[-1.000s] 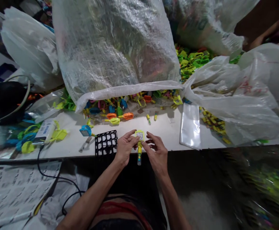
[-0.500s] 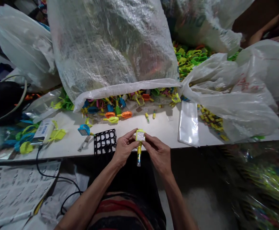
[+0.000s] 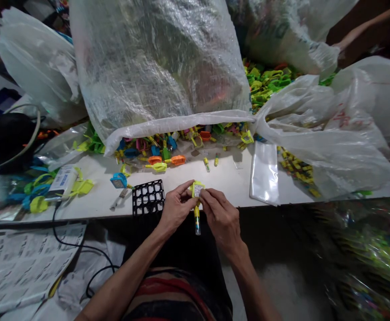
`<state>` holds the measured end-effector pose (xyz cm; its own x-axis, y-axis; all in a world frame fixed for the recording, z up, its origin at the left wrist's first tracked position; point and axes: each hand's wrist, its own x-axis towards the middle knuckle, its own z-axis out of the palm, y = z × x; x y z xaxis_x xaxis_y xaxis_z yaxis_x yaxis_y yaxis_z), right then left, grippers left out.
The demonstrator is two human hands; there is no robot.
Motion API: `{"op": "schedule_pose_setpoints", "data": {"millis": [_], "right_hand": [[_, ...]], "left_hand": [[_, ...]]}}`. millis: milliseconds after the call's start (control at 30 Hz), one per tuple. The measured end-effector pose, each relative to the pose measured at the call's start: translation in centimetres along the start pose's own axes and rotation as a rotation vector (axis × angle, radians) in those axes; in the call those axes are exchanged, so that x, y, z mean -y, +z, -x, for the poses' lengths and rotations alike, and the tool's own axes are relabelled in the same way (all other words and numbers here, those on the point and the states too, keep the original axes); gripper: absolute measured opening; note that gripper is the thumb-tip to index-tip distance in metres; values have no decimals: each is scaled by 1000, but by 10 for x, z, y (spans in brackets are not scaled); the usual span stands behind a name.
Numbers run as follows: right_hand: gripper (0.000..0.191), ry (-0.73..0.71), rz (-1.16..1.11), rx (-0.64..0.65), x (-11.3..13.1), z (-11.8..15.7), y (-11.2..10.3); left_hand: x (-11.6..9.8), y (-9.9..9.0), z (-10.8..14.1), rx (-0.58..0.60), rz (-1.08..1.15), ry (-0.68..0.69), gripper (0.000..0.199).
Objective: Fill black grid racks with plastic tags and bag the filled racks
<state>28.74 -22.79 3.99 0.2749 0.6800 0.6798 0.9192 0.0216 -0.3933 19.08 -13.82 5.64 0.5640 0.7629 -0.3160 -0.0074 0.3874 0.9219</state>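
Note:
Between my two hands, just past the table's front edge, is a yellow toy (image 3: pixel 197 191) with a square whitish face and a clear-ended tube hanging down from it. My left hand (image 3: pixel 178 206) pinches its left side between thumb and fingers. Bent fingers of my right hand (image 3: pixel 222 216) press on the lower right corner of the face, and they hide part of it. To the left of my hands a black plastic grid (image 3: pixel 148 198) lies at the table edge. Beside it rests a blue toy (image 3: pixel 118 180) with a similar square face.
Large plastic bags (image 3: pixel 161 58) stand along the back, with colourful toys (image 3: pixel 166 156) spilling out below. Two small tubes (image 3: pixel 206 164) and a stack of clear plastic sleeves (image 3: pixel 264 174) lie on the white table (image 3: pixel 228 189). A cabled white box (image 3: pixel 62 182) is at left. Another person's arm (image 3: pixel 365 31) shows top right.
My right hand has turned inward, and its fingers have moved from the toy's right edge onto the face's lower corner. The toy has tilted slightly. The other person's arm has shifted.

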Motion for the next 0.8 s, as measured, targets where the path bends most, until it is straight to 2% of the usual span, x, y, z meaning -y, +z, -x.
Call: {"op": "schedule_pose_setpoints", "data": {"millis": [167,400,567,800], "right_hand": [[25,-21,109,-18,-5,0,1],[15,66,10,-19,-5,-2,-3],[23,85,-61,0,1,1,-5],[34,-12,47,9,2,14,-1]], "left_hand": [[-2,1,1,15,-6,-56,55],[1,6,4,21,46,-37,53],[3,6,5,-21,40,-16,49],[5,5,5,-64,49,-20,49]]}}
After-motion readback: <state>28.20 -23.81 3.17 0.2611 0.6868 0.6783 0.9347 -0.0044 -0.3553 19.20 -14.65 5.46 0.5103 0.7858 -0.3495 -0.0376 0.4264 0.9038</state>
